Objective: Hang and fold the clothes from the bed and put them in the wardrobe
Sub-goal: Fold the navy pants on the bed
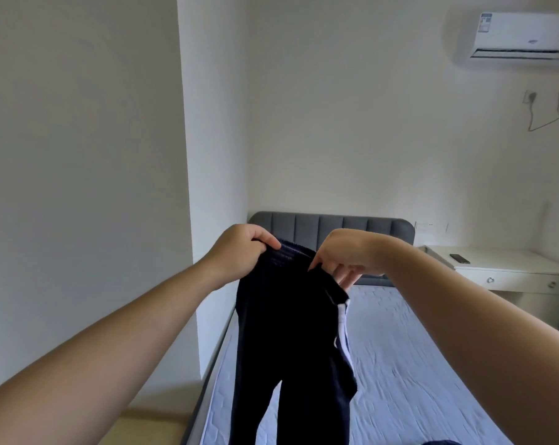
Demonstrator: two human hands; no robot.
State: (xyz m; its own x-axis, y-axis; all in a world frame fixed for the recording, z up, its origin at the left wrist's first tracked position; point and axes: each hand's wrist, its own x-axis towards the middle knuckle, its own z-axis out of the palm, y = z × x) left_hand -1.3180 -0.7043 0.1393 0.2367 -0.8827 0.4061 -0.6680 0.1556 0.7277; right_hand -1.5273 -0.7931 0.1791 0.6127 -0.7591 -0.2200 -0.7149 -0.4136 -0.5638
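Left hand [239, 248] and right hand [342, 255] hold dark trousers [288, 332] above the bed [400, 364]

Both hands are raised at arm's length. The left hand's fingers curl round the ribbed waistband, while the right hand pinches the waistband's other side between thumb and forefinger, its remaining fingers hanging behind the cloth. The trousers, dark navy with a white stripe down one side, hang with both legs running out of the bottom of the shot, over the near left part of the blue-grey mattress. They hide part of the grey padded headboard [336, 226]. A white wall pier [214, 155] juts out just left of the bed. To the right stands a white counter [502, 261] with drawers, a dark phone [460, 258] lying flat on it. High on the right wall hangs a white air conditioner [525, 36]; its label [486, 22] is too small to read. A cable [557, 104] loops down to a socket [530, 97].
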